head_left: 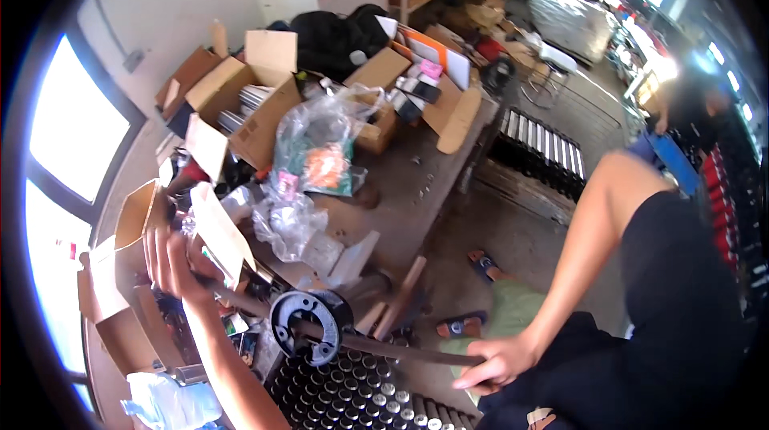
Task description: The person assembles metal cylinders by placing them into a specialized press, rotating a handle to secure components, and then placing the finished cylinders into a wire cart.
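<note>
My right hand (506,359) is wrapped round the near end of a long, dark flat bar (408,351), with its index finger lying forward along it. The bar runs left past a dark round metal part (311,326) with an open, slotted face. Whether it goes through that part or across it, I cannot tell. At the left, my left hand (172,263) is closed with bent fingers beside an open cardboard box (132,222). The bar's far end disappears near that wrist, and whatever those fingers grip is hidden.
Many small cylinders (352,390) stand packed below the round part. The workbench (400,210) carries plastic bags (300,222) and a carton (268,122) of metal tubes. A rack of silvery rollers or tubes (543,140) stands beyond the bench. Another person (693,110) is at far right.
</note>
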Available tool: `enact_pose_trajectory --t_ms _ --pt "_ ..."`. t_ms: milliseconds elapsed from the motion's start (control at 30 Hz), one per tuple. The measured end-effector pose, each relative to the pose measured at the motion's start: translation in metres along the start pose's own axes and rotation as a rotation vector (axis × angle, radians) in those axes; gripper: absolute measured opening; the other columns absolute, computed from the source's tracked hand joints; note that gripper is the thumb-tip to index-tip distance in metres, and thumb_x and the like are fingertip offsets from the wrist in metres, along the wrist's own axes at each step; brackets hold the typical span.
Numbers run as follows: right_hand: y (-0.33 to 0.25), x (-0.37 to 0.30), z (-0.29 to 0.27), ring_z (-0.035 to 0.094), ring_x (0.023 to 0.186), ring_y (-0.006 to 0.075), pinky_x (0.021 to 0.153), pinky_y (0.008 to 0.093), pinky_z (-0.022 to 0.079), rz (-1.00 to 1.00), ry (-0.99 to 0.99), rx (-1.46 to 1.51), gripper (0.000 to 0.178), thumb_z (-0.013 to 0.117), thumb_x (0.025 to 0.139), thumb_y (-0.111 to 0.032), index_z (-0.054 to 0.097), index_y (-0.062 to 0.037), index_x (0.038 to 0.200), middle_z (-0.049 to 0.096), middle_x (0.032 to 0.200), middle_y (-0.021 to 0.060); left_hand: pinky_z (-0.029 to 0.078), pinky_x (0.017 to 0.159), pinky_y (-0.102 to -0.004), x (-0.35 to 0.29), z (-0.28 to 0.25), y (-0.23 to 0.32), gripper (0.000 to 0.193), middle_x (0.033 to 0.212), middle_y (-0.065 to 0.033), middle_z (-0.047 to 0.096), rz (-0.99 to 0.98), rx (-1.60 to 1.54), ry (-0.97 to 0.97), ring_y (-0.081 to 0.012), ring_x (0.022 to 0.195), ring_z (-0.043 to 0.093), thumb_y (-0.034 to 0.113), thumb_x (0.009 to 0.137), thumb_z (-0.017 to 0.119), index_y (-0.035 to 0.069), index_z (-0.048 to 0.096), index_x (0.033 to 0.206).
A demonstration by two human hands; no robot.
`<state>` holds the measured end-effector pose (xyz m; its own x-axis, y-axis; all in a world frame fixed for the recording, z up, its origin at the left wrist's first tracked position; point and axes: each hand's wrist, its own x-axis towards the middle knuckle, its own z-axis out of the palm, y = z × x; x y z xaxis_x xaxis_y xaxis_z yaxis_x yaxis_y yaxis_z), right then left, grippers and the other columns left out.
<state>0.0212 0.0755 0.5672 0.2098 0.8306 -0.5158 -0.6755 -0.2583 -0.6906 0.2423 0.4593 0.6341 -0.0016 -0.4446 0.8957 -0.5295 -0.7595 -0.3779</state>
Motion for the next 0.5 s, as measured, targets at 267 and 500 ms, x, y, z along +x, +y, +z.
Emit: enact_pose_trajectory --t_ms 267,500 --pt "0.040 0.093 0.103 0.044 0.050 0.0084 0.051 0.0270 0.036 -0.401 0.267 0.215 0.049 0.053 0.103 -0.033 0.052 -0.0082 0.060 0.048 0.054 -0.0024 0.041 0.089 -0.0476 0.028 0.042 0.011 0.053 0.109 -0.0198 0.057 -0.327 0.067 -0.375 -0.0380 0.099 0.055 0.020 0.083 0.065 -0.001 0.053 0.130" --pt "0.016 0.095 0.057 0.048 0.070 0.0076 0.058 0.0267 0.039 -0.765 0.364 -0.164 0.015 0.055 0.102 -0.019 0.057 -0.0064 0.093 0.054 0.082 0.0008 0.050 0.057 -0.0253 -0.038 -0.130 0.222 0.038 0.085 -0.0058 0.065 -2.243 -0.807 -0.170 -0.0134 0.067 0.062 0.040 0.101 0.054 0.004 0.058 0.112"
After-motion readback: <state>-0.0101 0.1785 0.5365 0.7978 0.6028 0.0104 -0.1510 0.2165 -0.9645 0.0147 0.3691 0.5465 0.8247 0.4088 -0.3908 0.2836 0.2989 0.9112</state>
